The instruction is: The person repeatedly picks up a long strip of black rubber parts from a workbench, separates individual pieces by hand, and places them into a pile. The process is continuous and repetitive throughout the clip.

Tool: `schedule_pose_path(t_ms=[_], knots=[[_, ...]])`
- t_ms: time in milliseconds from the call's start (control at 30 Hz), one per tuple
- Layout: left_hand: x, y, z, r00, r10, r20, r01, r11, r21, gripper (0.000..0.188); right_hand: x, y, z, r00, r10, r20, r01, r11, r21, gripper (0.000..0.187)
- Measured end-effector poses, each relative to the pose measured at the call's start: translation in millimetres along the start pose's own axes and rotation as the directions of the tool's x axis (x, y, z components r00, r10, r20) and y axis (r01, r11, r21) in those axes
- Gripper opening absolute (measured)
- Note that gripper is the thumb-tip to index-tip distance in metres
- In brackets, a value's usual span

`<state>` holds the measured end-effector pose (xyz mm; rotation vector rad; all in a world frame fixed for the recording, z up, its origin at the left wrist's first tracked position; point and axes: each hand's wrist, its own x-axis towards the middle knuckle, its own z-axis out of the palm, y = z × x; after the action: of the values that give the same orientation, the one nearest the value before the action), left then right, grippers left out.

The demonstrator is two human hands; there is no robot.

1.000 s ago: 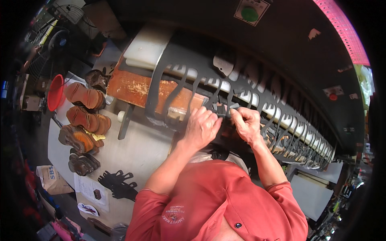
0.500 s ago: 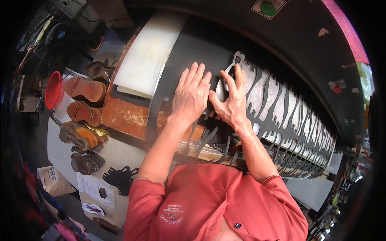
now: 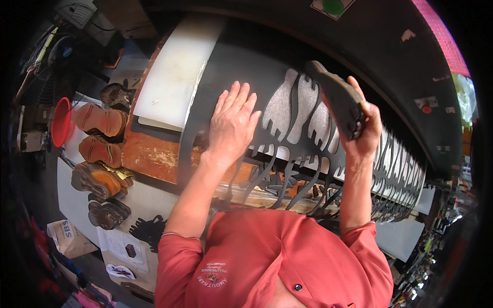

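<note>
My left hand [image 3: 233, 126] lies flat on a black sheet [image 3: 231, 56], fingers stretched out and pointing away from me. My right hand [image 3: 365, 133] grips a long, curved cutting die [image 3: 336, 95] by its right side and holds it tilted above the sheet. Its outline is narrow at the far end and wider at the near end, with dark material showing inside. Just left of the die, fork-like cut-out holes [image 3: 280, 110] in the sheet let a pale grey surface show through. My right fingertips are partly hidden behind the die.
A white slab [image 3: 169, 77] rests at the left on a worn brown board [image 3: 154, 159]. More dies [image 3: 105, 120] line the side table near a red bowl [image 3: 61, 121]. A dark machine beam [image 3: 385, 61] crosses behind the sheet. Cut strips [image 3: 267, 179] hang over its near edge.
My right hand has moved right, lifting the die off the sheet and uncovering cut-out holes. My left hand stays flat, slightly further left in view. The whole view has shifted a little.
</note>
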<state>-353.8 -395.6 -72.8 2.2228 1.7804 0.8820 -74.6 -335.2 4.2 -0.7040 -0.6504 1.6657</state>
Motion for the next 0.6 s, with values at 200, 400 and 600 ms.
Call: schedule_pose_path(t_ms=[200,400,600], knots=[[-7.1,83.6,-8.6,0.996,0.013,0.088,0.052,0.714,-0.698,0.096,-44.7,57.2,16.0,0.995,-0.019,-0.101,0.009,0.995,-0.098,0.073],[-12.0,109.8,17.1,0.989,-0.068,-0.131,-0.048,0.691,-0.721,0.044,-59.8,69.0,24.2,0.991,-0.057,-0.121,0.048,0.996,-0.079,0.066],[-10.9,108.0,7.3,0.956,-0.287,-0.053,0.159,0.664,-0.731,0.023,-63.4,64.2,21.0,0.993,-0.028,-0.11,0.022,0.999,-0.049,0.067]])
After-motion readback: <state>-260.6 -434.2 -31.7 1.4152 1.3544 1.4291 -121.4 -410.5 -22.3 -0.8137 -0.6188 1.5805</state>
